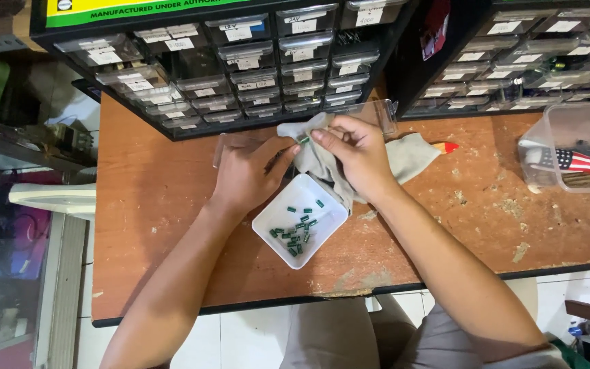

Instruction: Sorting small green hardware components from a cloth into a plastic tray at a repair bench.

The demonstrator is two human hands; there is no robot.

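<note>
At frame centre I'm wiping a green component (304, 139), pinched between left hand (244, 174) and right hand (356, 156) in the grey cloth (404, 157); next I'd judge it drops gently into the white tray (271, 213).

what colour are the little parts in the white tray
Green, seen clearly in the head view: small parts piled in the white tray.

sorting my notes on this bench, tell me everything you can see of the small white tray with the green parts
The white tray is a small, shallow, square dish with rounded corners, plastic by its look. It sits turned like a diamond on the brown wooden table, near the front edge, just below both hands. A loose heap of small green components lies in its lower half; the upper half is bare. The grey cloth hangs over its upper right rim. Neither the left hand nor the right hand touches it.
</note>
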